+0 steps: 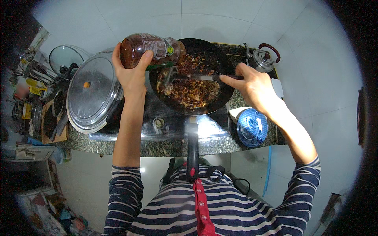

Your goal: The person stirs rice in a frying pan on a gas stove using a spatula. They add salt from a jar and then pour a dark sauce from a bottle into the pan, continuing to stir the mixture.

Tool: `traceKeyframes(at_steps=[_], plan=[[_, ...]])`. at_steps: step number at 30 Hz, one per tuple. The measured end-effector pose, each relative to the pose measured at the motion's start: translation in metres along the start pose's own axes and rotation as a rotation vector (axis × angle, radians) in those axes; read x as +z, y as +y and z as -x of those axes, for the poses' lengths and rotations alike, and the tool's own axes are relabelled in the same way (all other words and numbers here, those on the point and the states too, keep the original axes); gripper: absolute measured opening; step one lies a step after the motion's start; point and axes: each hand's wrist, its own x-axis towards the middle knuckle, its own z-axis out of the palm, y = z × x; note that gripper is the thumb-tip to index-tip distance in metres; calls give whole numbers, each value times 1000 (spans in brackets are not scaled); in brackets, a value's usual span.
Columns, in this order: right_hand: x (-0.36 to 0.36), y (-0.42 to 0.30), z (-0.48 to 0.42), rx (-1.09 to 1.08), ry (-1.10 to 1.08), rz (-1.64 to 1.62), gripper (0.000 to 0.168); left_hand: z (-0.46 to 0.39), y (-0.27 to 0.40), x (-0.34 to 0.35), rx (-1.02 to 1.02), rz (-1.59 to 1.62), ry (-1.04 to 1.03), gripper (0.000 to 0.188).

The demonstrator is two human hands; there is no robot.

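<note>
My left hand (133,69) holds a glass jar (147,48) of dark reddish-brown contents on its side, with its mouth over the left part of a black wok (227,88). In the wok lies chopped, browned food (196,91). A spatula with a dark handle (206,77) reaches into it from my right hand (251,85), which grips the handle's end above the wok's right rim. The spatula's head is partly blurred among the food. The wok's long black handle (192,147) points towards my body.
A large glass-lidded pan (94,91) stands left of the wok on the stove. Farther left are a glass lid (66,57), a wooden board (47,129) and utensils. At the right are a kettle (261,59) and a blue patterned bowl (252,126) near the granite counter's edge (165,149).
</note>
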Motion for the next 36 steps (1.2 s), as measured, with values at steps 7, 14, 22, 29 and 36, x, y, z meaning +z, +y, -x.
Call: traceKeyframes(at_steps=[7,14,22,29,36], plan=[[4,18,27,15,-98,50,30,0,-1,-3,6,-14,19,85],[13,19,20,264,-29,-21,38,-2,-3,-3,10,-72,28,86],[-15,-10,28,244,-330,-167,39,4,-3,4,-12,-17,-15,85],[-83,-8,54,330,-319,-128,37,5,1,-1,0,-13,21,85],[24,-35,48,282,-220,-1,40,6,-8,9,-40,-6,-23,85]])
